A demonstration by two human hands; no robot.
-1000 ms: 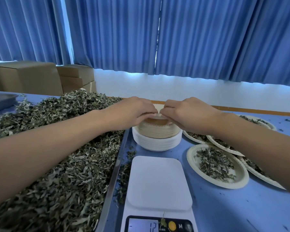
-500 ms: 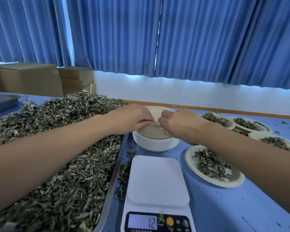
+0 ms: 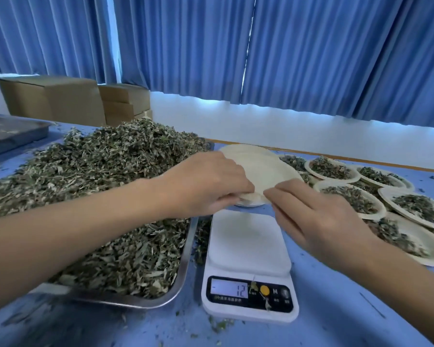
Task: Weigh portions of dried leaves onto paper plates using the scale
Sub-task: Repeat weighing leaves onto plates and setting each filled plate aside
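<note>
Plate-fetching is my step: left hand (image 3: 208, 186) and right hand (image 3: 321, 221) pinch one empty paper plate (image 3: 261, 166) just behind the scale (image 3: 246, 241), onto whose platform I judge it goes next, flat.

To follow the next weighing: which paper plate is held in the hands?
The empty plate behind the scale, pinched by left hand and right hand; the filled plates at right lie on the table.

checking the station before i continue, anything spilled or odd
Dried leaf scraps lie spilled on the blue table between the steel tray and white digital scale, some on its button panel; the bare scale reads 12.
</note>
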